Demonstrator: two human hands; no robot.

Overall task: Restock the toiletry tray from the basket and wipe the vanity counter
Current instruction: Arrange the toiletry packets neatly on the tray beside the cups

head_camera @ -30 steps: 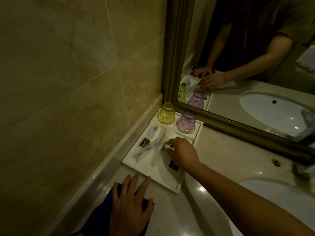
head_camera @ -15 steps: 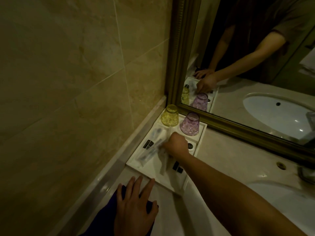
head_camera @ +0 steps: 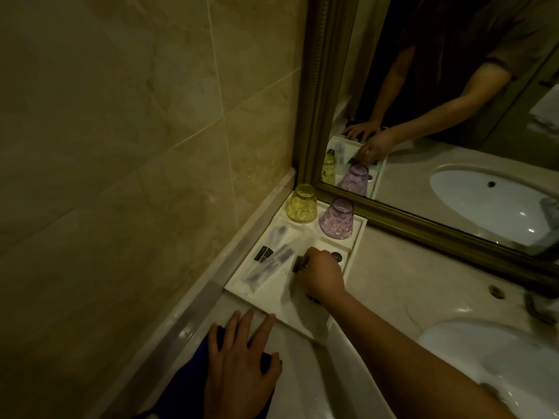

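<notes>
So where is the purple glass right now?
The purple glass stands upside down in the back right compartment of the white tray, just right of the yellow glass and right below the mirror frame.

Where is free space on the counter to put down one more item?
Bare counter lies between the tray's right rim, the mirror frame and the sink. The tray itself is crowded; the left hand covers the near strip.
</notes>
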